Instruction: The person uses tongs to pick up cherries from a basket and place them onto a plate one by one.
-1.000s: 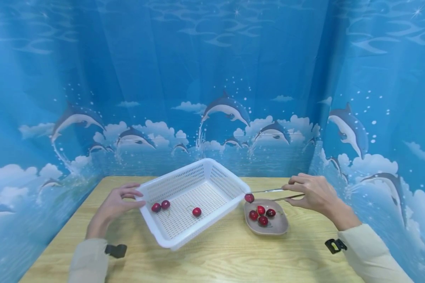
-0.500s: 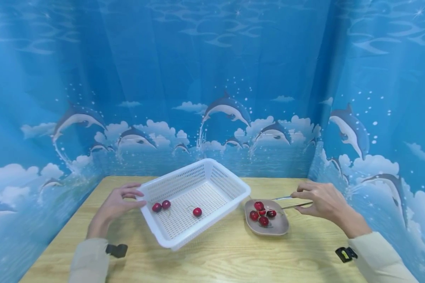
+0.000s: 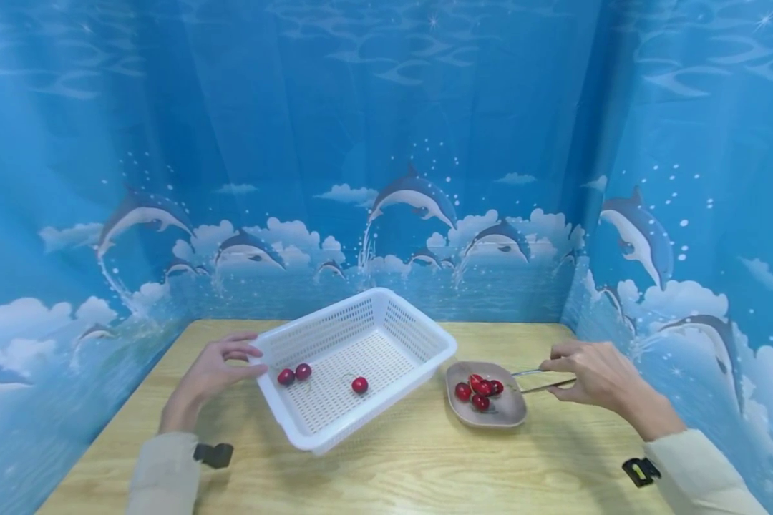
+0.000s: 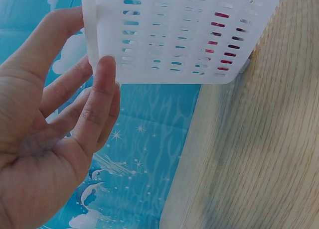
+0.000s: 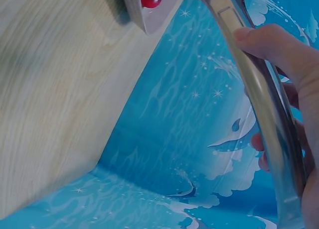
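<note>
My left hand (image 3: 212,375) pinches the left end rim of a white perforated plastic basket (image 3: 283,425), thumb and fingers on either side of it in the left wrist view. Inside the basket lie three dark red cherries (image 3: 359,385), two close together on the left. My right hand (image 3: 599,379) holds metal tongs (image 3: 547,386), whose tips point left over the right rim of a small beige dish (image 3: 511,415). Several cherries (image 3: 480,403) are heaped in that dish. Nothing shows between the tong tips. In the right wrist view my thumb presses on one tong arm.
A light wood-grain table (image 3: 386,479) carries the dish, which sits just right of the basket. Blue curtains (image 3: 386,143) printed with dolphins stand behind and on both sides. Each wrist wears a black strap device (image 3: 641,472) near the sleeve.
The tongs have let a cherry go into the dish, where it settled among the others. My right hand has moved right and slightly down with the tongs. My left hand and the basket have stayed put.
</note>
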### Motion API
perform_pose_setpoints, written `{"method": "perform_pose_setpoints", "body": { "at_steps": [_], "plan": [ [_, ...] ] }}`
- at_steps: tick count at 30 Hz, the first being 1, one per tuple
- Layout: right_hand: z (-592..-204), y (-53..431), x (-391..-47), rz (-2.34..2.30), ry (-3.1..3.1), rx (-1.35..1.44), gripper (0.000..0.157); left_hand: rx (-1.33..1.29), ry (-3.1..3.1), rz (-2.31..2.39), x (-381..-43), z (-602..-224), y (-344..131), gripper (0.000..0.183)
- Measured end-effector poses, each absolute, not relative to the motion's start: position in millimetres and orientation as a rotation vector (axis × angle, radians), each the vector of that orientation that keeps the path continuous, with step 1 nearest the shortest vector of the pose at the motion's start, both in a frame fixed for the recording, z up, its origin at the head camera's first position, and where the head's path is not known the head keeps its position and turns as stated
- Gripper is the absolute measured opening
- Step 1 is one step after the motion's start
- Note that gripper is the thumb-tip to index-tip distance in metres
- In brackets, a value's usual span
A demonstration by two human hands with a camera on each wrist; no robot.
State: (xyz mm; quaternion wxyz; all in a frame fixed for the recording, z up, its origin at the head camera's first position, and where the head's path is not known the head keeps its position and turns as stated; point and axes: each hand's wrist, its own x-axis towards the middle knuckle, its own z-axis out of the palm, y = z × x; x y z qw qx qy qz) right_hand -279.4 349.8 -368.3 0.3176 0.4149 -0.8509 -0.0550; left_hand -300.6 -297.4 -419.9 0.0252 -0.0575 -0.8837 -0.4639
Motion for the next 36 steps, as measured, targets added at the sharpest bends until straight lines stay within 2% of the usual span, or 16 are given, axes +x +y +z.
{"method": "perform_pose_setpoints", "body": {
  "at_steps": [19, 36],
  "plan": [
    [-374.1, 359.3, -277.8, -0.24, -2.492, 1.01, 0.025, -0.193, -2.731, -1.415, -299.4, -419.5, -296.6, 0.046],
    [-376.4, 355.2, -280.6, -0.262, -2.535, 0.982, 0.028, -0.161, -2.735, -1.424, -299.6, -420.4, -296.6, 0.047]
  ]
}}
